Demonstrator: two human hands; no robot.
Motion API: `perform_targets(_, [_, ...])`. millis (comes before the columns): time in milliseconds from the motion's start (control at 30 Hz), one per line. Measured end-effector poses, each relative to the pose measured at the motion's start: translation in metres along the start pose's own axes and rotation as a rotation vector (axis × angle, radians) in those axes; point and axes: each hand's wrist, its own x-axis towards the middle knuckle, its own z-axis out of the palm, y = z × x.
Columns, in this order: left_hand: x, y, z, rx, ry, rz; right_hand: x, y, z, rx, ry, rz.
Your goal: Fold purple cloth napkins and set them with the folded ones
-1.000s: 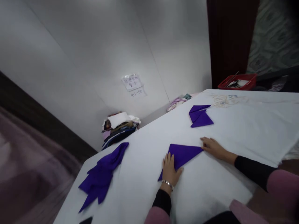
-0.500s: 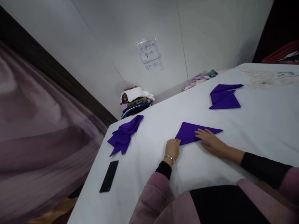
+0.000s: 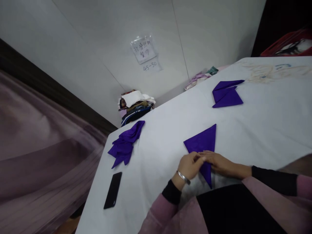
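Note:
A purple cloth napkin (image 3: 203, 140), folded into a kite-like shape, lies on the white-covered table in front of me. One point aims away to the right and a narrow tip hangs toward my body. My left hand (image 3: 191, 165), with a silver bracelet at the wrist, is closed at the napkin's narrower part, its fingers curled on the cloth. My right hand (image 3: 219, 162) lies across the same part with its fingers stretched out, their tips meeting the left fingers. The hands cover the napkin's middle.
Another folded purple napkin (image 3: 227, 95) lies farther back right. A bunched purple one (image 3: 126, 143) is at the left, above a black phone (image 3: 113, 190). Behind the table's edge sits a stack of clothes (image 3: 136, 105). A red basket (image 3: 287, 44) stands far right.
The napkin has been turned, so its long point, formerly to the right, now aims toward me. Both hands have come together over its narrow part; the left has curled.

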Motion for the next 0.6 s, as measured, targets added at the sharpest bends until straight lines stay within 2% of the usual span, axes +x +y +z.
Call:
perform_targets(67, [0.017,-0.007,-0.008,-0.122,0.014,0.075,-0.007,-0.008,-0.01,0.129,-0.021,0.04])
perform_targets(167, [0.041,-0.019,-0.008,-0.183,-0.019,0.14,-0.01,-0.019,-0.03,0.397,0.001,0.17])
perform_targets(267, [0.052,-0.028,0.0,-0.169,-0.009,0.111,-0.006,-0.02,-0.05,0.715,0.105,0.452])
perform_targets(333, [0.053,-0.031,0.003,-0.158,0.064,0.104,-0.001,-0.016,-0.06,0.931,0.194,0.659])
perform_targets(400, [0.054,-0.033,0.005,-0.139,0.127,0.093,0.004,-0.01,-0.067,1.088,0.275,0.788])
perform_targets(500, [0.058,-0.037,0.007,-0.07,0.194,0.046,0.008,-0.002,-0.072,1.154,0.353,0.874])
perform_targets(600, [0.062,-0.043,0.01,-0.031,0.228,0.021,0.009,0.003,-0.076,1.098,0.341,0.921])
